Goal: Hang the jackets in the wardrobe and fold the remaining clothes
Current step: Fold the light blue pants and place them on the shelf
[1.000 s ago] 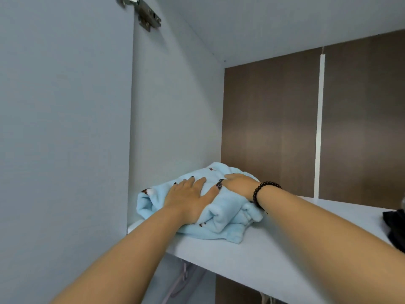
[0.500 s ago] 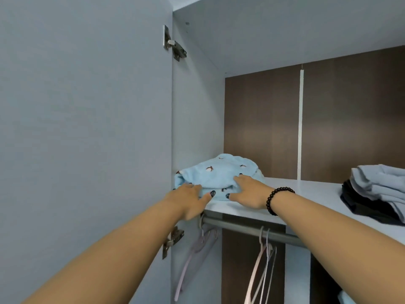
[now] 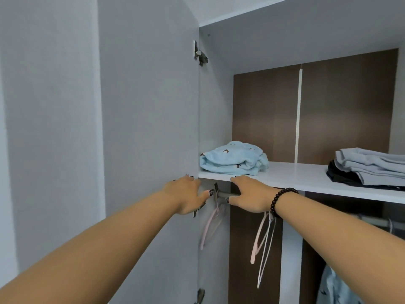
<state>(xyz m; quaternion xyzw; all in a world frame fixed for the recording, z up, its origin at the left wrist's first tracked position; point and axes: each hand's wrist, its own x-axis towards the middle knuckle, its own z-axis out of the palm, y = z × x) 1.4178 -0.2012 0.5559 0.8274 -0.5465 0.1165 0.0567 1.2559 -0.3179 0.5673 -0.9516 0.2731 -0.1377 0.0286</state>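
Observation:
A folded light-blue garment [image 3: 233, 158] with small dark prints lies on the white wardrobe shelf [image 3: 295, 175], against the left wall. My left hand [image 3: 186, 195] hovers in front of the shelf edge, fingers relaxed, holding nothing. My right hand [image 3: 249, 195], with a black bead bracelet at the wrist, hangs just below the shelf's front edge, fingers extended and empty. Both hands are apart from the garment. A light-blue garment [image 3: 335, 288] hangs at the lower right, partly cut off.
A stack of folded grey and black clothes [image 3: 368, 166] sits at the shelf's right. Below the shelf runs a metal rail [image 3: 224, 194] with pale empty hangers [image 3: 264, 242]. The open grey wardrobe door [image 3: 149, 128] stands close on my left.
Both hands have let go of the blue garment and drawn back off the shelf to its front edge. The view has pulled back and downward.

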